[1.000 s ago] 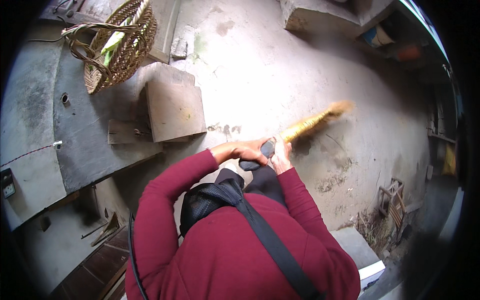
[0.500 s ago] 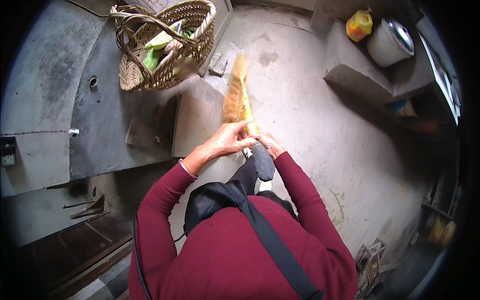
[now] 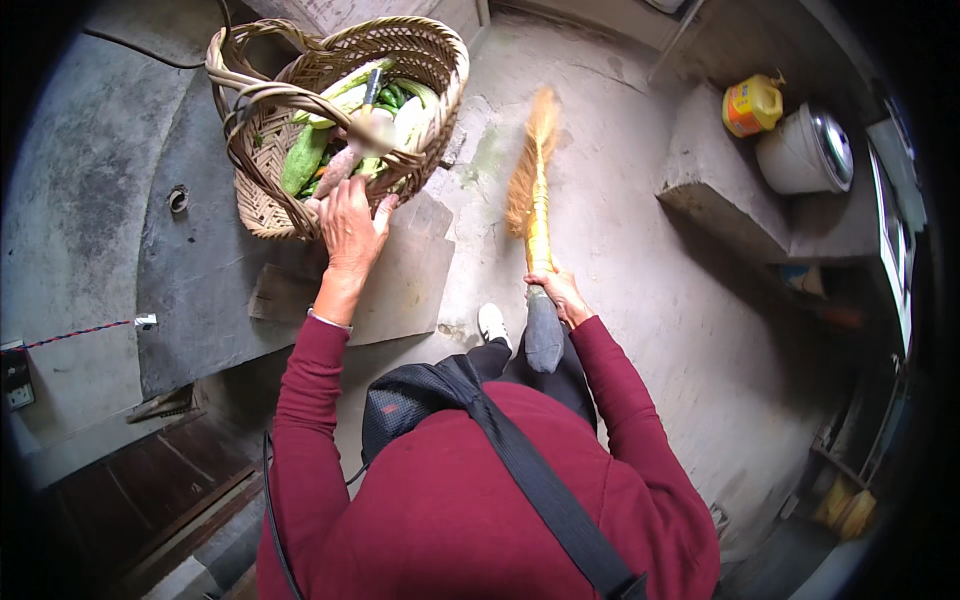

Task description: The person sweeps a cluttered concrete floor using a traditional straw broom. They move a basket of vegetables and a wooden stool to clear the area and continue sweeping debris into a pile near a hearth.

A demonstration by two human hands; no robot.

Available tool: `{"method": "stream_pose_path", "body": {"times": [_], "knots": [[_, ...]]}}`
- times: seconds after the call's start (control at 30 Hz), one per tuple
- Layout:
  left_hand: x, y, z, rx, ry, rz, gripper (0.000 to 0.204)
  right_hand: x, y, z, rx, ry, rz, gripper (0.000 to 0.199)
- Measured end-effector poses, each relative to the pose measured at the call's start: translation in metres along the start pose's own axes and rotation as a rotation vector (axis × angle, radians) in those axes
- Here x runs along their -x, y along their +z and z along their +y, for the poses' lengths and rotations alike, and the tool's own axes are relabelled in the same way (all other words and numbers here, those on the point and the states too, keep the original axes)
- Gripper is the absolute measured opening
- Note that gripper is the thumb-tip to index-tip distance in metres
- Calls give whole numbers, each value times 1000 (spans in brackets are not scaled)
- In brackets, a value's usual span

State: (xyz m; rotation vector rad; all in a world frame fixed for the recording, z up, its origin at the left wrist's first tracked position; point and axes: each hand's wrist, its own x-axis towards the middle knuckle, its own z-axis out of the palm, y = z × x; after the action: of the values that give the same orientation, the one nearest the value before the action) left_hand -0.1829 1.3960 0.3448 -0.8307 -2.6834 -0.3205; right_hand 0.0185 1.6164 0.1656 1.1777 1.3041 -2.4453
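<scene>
Slab: a broad, flat grey slab (image 3: 205, 300), at 9 o'clock in the view.
Basket: an oval brown wicker basket (image 3: 420, 50) with twisted handles, at 11 o'clock; in it lie a long green vegetable (image 3: 303, 160), paler green ones and a pinkish one.
Left hand: the bare left hand (image 3: 352, 230), at 10 o'clock, fingers on the basket's near edge, thumb spread apart from them; I cannot tell whether it has closed on that edge.
Broom: a short straw-brown broom (image 3: 540, 200), at 1 o'clock, feathery bristles toward 12, neck wrapped in yellow, dark grey grip toward 6.
Right hand: the bare right hand (image 3: 563, 293), near 3 o'clock, clamped round the broom where yellow meets grey.
Jug: a yellow plastic jug (image 3: 753, 105) with an orange-red label, at 2 o'clock.
Bucket: a round white bucket (image 3: 785, 157) with a shiny lid, just beside the jug.
</scene>
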Motion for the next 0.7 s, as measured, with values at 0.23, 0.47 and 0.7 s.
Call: {"method": "stream_pose_path", "body": {"times": [0.23, 0.47, 0.7], "knots": [[-32, 10, 3, 53, -63, -99, 35, -127, -11, -47, 148, 115, -197, 27], [-35, 20, -1, -98, -257, -208, 42, -135, -31, -132, 89, 202, -63, 30], [-44, 17, 7, -149, -308, -256, 36, -175, 10, -190, 156, 200, -247, 27]]}}
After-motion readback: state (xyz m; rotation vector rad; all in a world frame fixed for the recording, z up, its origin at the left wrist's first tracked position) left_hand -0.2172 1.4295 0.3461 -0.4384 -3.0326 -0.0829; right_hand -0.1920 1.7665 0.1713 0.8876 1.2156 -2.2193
